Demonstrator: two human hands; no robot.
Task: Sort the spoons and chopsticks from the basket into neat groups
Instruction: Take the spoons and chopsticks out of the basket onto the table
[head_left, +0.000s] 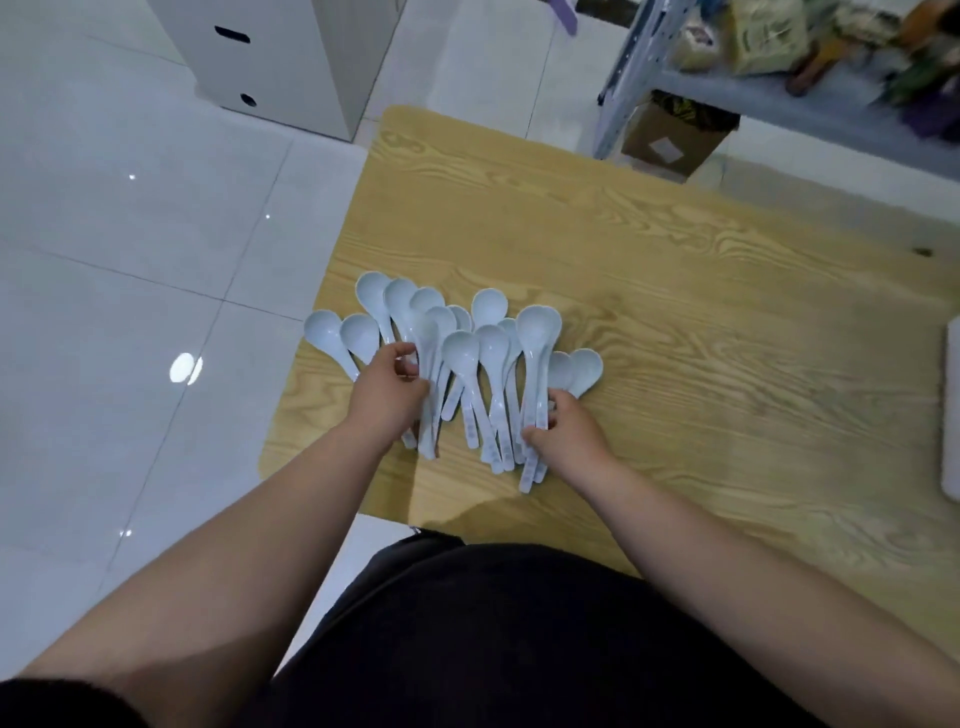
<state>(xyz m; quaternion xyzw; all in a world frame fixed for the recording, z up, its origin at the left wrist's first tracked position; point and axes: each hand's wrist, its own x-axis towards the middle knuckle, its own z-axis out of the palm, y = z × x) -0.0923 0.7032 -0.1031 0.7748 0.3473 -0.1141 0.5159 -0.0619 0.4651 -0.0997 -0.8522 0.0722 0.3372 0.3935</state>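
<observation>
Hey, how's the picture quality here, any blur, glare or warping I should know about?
In the head view the shelf at top right is smeared with blur while the spoons look fairly sharp; the same head view shows bright glare spots on the glossy floor tiles at left, and its wide lens bows the table edges.

1. The spoons (538, 325) are pale blue-white.
2. The surface (675, 312) is yellow-tan with wavy brown wood grain.
3. The floor (130, 260) is white tile with thin grey lines.
4. The cabinet (291, 57) is white with black slots.
5. The box (670, 137) is brown with a white label.
</observation>
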